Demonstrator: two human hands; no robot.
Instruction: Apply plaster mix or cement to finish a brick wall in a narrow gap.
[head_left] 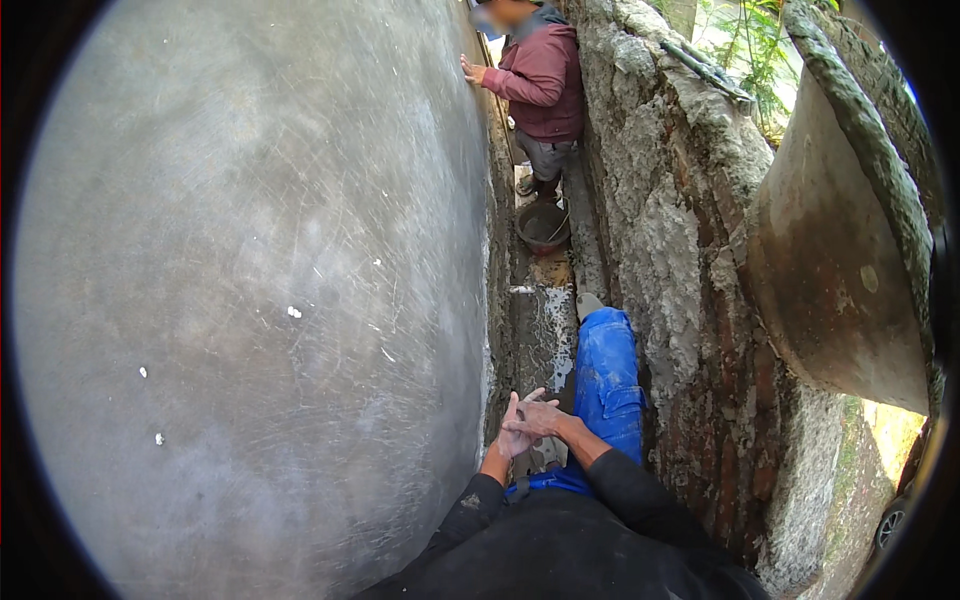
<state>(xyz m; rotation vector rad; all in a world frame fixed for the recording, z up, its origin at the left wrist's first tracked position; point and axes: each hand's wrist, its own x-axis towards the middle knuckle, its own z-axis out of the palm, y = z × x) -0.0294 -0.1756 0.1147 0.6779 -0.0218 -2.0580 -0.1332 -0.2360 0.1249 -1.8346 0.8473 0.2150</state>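
Note:
Both of my hands meet in front of my waist, dusted pale. My left hand (510, 435) has its fingers stretched upward and apart. My right hand (535, 420) lies across it, touching it, with fingers extended. Neither appears to hold an object. Beside them on the left rises a smooth grey plastered surface (260, 250) with small white flecks. My leg in blue trousers (607, 370) reaches forward along the narrow gap.
A person (540, 80) in a maroon jacket stands ahead, one hand on the grey surface, behind a dark bucket (543, 225). A rough brick-and-mortar wall (660, 230) borders the right, with tools (705, 70) on top and a curved concrete piece (840, 260) beyond. The stained ledge (540, 330) runs between.

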